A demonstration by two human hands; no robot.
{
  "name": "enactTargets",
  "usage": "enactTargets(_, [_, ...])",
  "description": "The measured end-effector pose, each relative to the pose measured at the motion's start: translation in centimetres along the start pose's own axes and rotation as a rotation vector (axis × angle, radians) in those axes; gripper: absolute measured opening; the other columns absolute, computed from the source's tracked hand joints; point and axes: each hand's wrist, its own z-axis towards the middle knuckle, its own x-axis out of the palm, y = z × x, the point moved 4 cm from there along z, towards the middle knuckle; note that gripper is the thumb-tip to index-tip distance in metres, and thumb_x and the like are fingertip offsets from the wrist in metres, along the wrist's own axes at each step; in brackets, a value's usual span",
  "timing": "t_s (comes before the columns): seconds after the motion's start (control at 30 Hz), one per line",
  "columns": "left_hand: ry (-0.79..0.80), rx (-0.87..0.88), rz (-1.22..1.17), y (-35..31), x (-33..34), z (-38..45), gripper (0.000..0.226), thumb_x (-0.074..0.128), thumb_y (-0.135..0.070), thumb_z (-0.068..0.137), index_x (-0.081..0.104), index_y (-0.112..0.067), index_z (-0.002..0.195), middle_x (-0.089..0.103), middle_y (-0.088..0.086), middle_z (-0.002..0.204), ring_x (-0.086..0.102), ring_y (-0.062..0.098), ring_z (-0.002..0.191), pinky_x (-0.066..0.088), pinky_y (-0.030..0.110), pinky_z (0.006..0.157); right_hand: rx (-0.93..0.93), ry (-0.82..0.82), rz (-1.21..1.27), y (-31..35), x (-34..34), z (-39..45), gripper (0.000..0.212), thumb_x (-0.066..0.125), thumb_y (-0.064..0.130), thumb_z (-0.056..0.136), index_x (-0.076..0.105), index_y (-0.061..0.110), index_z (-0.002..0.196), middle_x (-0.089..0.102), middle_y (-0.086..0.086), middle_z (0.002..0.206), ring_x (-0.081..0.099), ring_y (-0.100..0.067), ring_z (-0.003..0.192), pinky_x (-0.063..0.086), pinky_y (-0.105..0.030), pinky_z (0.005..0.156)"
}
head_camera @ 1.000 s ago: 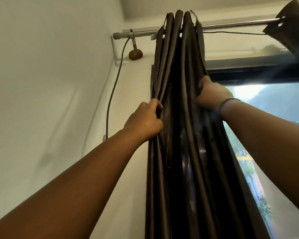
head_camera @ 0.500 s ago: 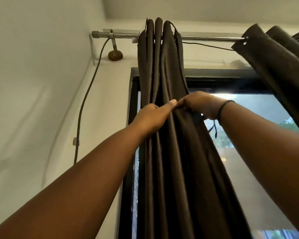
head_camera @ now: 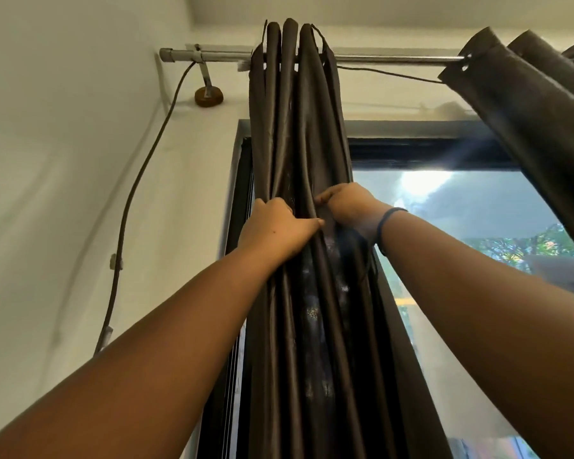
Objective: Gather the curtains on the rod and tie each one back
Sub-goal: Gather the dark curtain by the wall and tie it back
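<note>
Left curtain (head_camera: 299, 127) hangs bunched near the rod (head_camera: 388, 58) end, folds running straight down. Left hand (head_camera: 274, 226) and right hand (head_camera: 348, 205) both clamp folds, side by side at the same height.

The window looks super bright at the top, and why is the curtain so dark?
Head view: sun glare whitens the window top, with streaks across its frame; backlit, the gathered curtain looks nearly black, and the rod bows from wide-angle distortion.
</note>
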Motion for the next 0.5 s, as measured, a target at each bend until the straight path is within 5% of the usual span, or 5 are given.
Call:
enactTargets(0.1, [0.087,-0.127,-0.056,0.0,0.6,-0.4,0.092,0.053,-0.08,0.06,0.06,-0.01,0.12,0.051,0.015,0.132,0.058,0.033,0.108,0.05,0.04,0.088,-0.032,0.082,0.543,-0.1,0.8,-0.6,0.027,0.048,-0.008,0.088,0.067,0.009,0.097,0.062,-0.004,0.079,0.059,-0.022,0.078,0.055,-0.035,0.073])
enactTargets(0.2, [0.144,-0.174,-0.272,0.0,1.2,0.2,0.063,0.061,-0.057,0.073,0.064,-0.006,0.11,0.065,0.013,0.111,0.063,0.026,0.09,0.05,0.031,0.071,-0.059,0.232,0.868,0.3,0.6,-1.4,0.029,0.061,-0.003,0.086,0.062,0.006,0.114,0.066,-0.01,0.086,0.064,-0.021,0.077,0.058,-0.034,0.072])
enactTargets(0.27, [0.05,-0.171,-0.268,0.1,1.0,0.9,0.034,0.058,-0.033,0.088,0.063,-0.004,0.103,0.064,0.005,0.101,0.056,0.019,0.08,0.04,0.027,0.063,-0.032,0.206,0.826,-0.4,0.3,-1.1,0.031,0.065,0.0,0.084,0.064,0.009,0.113,0.069,-0.013,0.097,0.066,-0.026,0.09,0.058,-0.039,0.081])
enactTargets(0.4, [-0.068,-0.194,-0.506,0.8,1.1,0.5,0.029,0.049,-0.028,0.097,0.063,-0.004,0.096,0.057,0.003,0.086,0.053,0.022,0.082,0.038,0.03,0.075,-0.02,-0.178,0.113,-2.9,-0.5,-0.3,0.007,0.07,0.018,0.082,0.072,0.014,0.087,0.07,-0.007,0.097,0.064,-0.025,0.098,0.052,-0.038,0.091])
enactTargets(0.5, [-0.085,-0.171,-0.61,1.1,1.0,-0.3,0.032,0.046,-0.03,0.098,0.064,-0.004,0.091,0.065,0.012,0.093,0.061,0.026,0.089,0.049,0.038,0.084,0.039,-0.114,0.208,-2.8,0.1,-0.8,0.036,0.064,0.039,0.086,0.07,0.005,0.099,0.069,-0.016,0.102,0.063,-0.032,0.098,0.052,-0.045,0.091])
